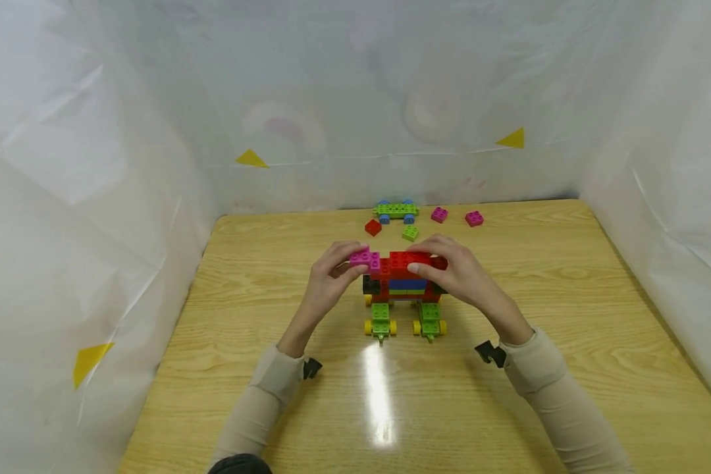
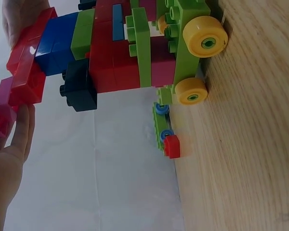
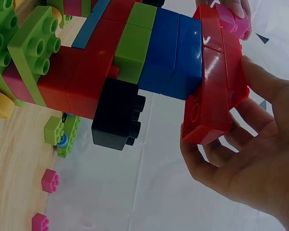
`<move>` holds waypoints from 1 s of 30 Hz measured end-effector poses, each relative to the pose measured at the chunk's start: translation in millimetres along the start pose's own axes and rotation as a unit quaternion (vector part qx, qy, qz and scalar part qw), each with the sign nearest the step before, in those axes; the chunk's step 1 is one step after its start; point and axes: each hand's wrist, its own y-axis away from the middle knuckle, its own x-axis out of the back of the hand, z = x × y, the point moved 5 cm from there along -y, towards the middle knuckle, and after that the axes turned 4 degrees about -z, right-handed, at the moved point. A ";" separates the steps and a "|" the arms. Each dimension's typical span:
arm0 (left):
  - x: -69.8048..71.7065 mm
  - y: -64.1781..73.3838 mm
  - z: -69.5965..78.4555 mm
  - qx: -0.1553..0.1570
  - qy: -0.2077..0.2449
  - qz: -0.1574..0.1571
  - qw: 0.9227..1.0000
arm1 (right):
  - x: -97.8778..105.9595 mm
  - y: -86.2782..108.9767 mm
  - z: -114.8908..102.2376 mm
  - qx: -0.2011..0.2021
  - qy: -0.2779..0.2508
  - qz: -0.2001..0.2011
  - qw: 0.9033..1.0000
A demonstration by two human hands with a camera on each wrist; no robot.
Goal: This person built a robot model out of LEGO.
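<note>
A tall toy-brick build stands on two green wheeled bases (image 1: 380, 319) with yellow wheels (image 2: 205, 37). Its body stacks red, green and blue bricks (image 3: 166, 53), and a black brick (image 3: 116, 113) juts from each side. Red bricks (image 1: 399, 261) form a wide top layer. My left hand (image 1: 330, 273) pinches a pink brick (image 1: 365, 259) at the left end of that layer; whether it is fully seated cannot be told. At the right end, my right hand (image 1: 459, 266) grips the red top bricks between thumb and fingers. The right palm hides part of that end.
Behind the build lie a green wheeled base (image 1: 397, 210) with blue wheels, a red brick (image 1: 373, 228), a green brick (image 1: 410, 233) and two pink bricks (image 1: 440, 214). White sheeting (image 1: 355, 99) walls the wooden table (image 1: 261, 283) at the back and sides.
</note>
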 end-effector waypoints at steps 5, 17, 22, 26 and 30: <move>-0.2 0.2 -0.3 0.004 0.013 0.003 1.000 | 0.0 -0.5 -0.2 0.001 0.001 0.000 1.000; 0.6 1.1 -2.2 0.014 0.019 -0.015 1.000 | -0.5 -0.2 -1.0 0.006 0.002 0.001 1.000; 0.6 1.2 -2.4 0.015 0.017 -0.016 1.000 | -0.8 0.5 0.5 0.006 0.003 0.002 1.000; 0.8 0.4 -0.8 0.012 0.018 -0.015 1.000 | -0.7 0.3 1.2 0.003 0.002 0.001 1.000; 1.7 -1.6 1.0 0.001 0.015 -0.017 1.000 | 0.7 -0.9 0.1 -0.001 0.001 0.000 1.000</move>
